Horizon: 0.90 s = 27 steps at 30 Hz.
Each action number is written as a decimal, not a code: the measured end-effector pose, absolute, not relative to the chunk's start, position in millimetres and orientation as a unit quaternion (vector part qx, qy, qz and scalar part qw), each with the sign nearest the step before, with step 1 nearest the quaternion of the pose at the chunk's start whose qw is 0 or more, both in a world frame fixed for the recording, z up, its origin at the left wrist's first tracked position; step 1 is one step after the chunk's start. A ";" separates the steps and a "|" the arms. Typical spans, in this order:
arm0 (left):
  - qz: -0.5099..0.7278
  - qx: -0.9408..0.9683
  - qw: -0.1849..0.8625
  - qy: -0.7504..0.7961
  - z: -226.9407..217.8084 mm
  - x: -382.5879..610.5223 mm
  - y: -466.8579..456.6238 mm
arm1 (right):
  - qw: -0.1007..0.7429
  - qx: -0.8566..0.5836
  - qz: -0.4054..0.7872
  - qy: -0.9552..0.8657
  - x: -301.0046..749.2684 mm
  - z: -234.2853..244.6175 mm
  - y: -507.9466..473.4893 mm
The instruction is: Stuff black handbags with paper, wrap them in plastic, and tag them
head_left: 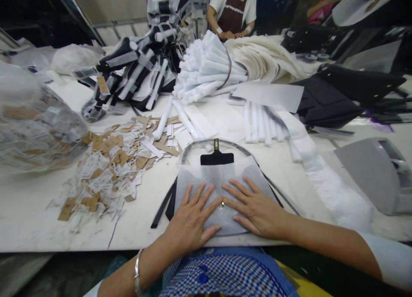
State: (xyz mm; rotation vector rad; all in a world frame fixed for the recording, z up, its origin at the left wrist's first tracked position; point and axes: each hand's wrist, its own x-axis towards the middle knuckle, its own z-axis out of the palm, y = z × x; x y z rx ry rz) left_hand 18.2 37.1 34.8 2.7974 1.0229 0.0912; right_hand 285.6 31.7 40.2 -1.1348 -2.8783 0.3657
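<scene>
A black bag (217, 159) lies near me on the table (32, 222) under a cloudy sheet (197, 175), gold clasp (222, 204) showing between my left hand (191, 219) and right hand (255, 207), fingers spread apart. Tags (107, 164) lie left.

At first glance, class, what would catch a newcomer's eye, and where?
Probably the left hand and right hand, spread on a translucent sheet at the near side of the table. A banded bundle of white rolls lies beyond; a heap of string tags lies left of the sheet.
</scene>
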 end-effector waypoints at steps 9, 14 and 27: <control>0.087 0.948 -0.009 0.306 14.4 9.1 50.0 | 0.078 -0.362 0.077 -0.926 299.4 14.2 32.8; 0.146 0.933 0.010 0.329 20.6 9.3 66.6 | 0.125 -0.362 0.097 -0.918 309.8 8.9 41.6; 0.137 0.919 0.079 0.362 59.7 16.0 117.2 | 0.123 -0.445 0.126 -0.878 313.0 56.7 93.9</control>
